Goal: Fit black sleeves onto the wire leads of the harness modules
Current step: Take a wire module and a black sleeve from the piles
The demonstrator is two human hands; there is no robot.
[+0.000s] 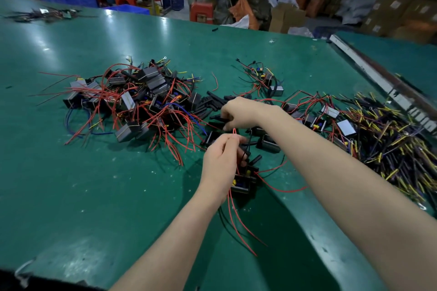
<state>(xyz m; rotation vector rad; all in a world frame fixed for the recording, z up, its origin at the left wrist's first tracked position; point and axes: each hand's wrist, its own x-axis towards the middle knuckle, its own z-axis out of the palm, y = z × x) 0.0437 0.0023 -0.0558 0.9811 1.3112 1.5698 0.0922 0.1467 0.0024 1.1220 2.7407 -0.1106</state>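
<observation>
left hand [221, 163] pinches a red lead [234, 133] above a black module [243, 182] on the green table [94, 172]; right hand [238, 113] grips a black sleeve [218, 117].

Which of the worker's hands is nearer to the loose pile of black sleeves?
Right. The right hand reaches into the black sleeves; the left hand is nearer the worker, pinching a red wire lead.

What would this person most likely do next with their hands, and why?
Probably pick one black sleeve from the loose heap and bring it to the red wire. The left hand already pinches that lead upright above a module, while the right hand reaches into the sleeves.
</observation>
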